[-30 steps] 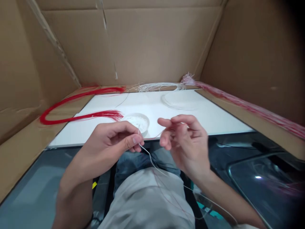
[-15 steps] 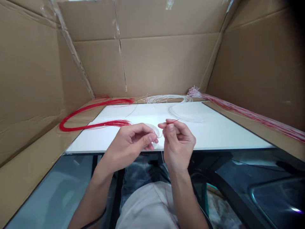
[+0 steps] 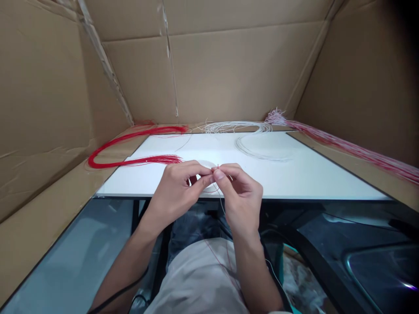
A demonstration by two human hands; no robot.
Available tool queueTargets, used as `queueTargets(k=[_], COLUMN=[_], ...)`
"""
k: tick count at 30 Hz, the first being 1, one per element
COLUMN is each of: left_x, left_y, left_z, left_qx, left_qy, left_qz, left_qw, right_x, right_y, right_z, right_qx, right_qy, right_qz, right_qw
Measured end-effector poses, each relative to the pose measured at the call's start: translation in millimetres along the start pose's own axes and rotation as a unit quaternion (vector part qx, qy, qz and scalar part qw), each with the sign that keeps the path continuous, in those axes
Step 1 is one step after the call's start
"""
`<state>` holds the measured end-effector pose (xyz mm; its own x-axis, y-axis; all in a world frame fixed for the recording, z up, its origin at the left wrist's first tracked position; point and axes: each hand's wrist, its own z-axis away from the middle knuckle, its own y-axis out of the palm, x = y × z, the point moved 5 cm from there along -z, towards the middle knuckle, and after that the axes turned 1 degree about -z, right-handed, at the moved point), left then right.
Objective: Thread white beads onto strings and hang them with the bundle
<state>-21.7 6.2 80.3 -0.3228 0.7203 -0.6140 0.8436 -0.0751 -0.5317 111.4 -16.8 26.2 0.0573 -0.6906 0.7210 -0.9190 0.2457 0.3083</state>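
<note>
My left hand (image 3: pixel 183 185) and my right hand (image 3: pixel 240 187) meet fingertip to fingertip over the front edge of the white board (image 3: pixel 294 174). Both pinch thin red thread (image 3: pixel 212 191), which makes a small loop below the fingertips. A short red end sticks up between them. A thin white thread (image 3: pixel 221 204) hangs down beside my right hand. Fine red strands trail over the pale shirt. Behind the fingers lies a round white piece (image 3: pixel 206 164), partly hidden. How the threads cross in the pinch is too small to tell.
A curved bundle of red threads (image 3: pixel 108 152) lies at the left. Coiled white threads (image 3: pixel 238 127) are at the back, and a long red-and-white bundle (image 3: pixel 353 148) runs along the right. Cardboard walls (image 3: pixel 248 74) enclose the back and sides.
My hands were apart and have come together at the fingertips. The red end in my right hand now points up between them. The camera view has shifted slightly.
</note>
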Motion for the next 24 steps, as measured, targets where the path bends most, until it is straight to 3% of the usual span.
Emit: queueTargets(k=[6,9,17,24], left_x=[4.0,9.4,8.0,6.3], left_y=[-7.0,-17.3,-17.4,-15.7], left_z=[0.8,1.3,-0.1,-0.6], left_qx=[0.020,-0.014,-0.006,0.002], left_qy=[-0.034,-0.057,-0.026,0.012], left_qz=[0.005,0.035,0.072,0.040], left_qw=[0.999,0.998,0.997,0.999], right_x=[3.2,2.7,12.6,14.4], right_y=[-1.3,-1.1,-2.3,-3.4], right_z=[0.2,1.5,5.9,5.3], right_qx=[-0.001,0.017,0.036,0.052], right_qy=[0.023,0.046,0.008,0.033], right_qz=[0.030,0.029,0.140,0.140], right_qw=[0.999,0.998,0.990,0.988])
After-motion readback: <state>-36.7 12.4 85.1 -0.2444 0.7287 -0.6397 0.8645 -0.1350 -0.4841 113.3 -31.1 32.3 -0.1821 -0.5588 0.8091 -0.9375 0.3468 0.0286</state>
